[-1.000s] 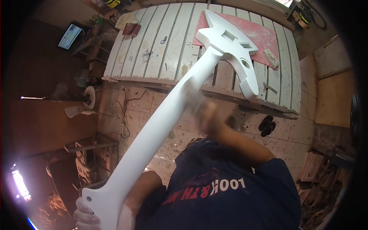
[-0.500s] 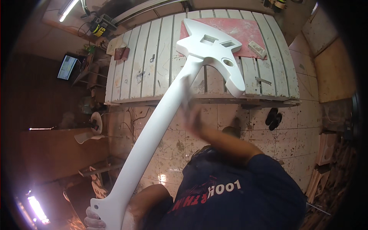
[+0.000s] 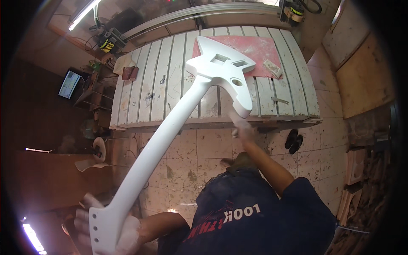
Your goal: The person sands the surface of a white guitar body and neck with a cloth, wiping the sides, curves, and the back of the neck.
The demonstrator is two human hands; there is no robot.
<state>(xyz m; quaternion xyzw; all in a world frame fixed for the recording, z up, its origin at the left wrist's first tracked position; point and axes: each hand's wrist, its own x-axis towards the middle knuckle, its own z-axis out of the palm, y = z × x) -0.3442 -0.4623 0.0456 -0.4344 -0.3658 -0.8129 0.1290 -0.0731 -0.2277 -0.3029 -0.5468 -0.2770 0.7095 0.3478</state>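
Note:
A white, unfinished electric guitar (image 3: 163,127) slants across the view, its angular body over the far table and its neck running down toward me. My left hand (image 3: 127,236) cradles the headstock from beneath, with dusty fingers spread out past its left edge. Several holes line the headstock; cavities are cut into the body. Just below the tip of the body's right horn is my right hand (image 3: 244,129), blurred by motion, its fingers looking curled. Something pale shows at its fingertips, too smeared to name; whether it touches the horn I cannot tell.
The white slatted table (image 3: 140,100) bears a pink sheet (image 3: 265,49), a pale ridged block (image 3: 272,68), a flat metal strip (image 3: 279,100) and a reddish-brown roll (image 3: 134,74). A metal rail (image 3: 170,24) crosses behind. Black sandals (image 3: 293,141) lie on the tiled floor. A monitor (image 3: 69,84) stands left.
My right hand has moved from beside the neck to below the body's right horn. My left fingers, earlier curled round the headstock, have spread out. The headstock has turned, showing more holes.

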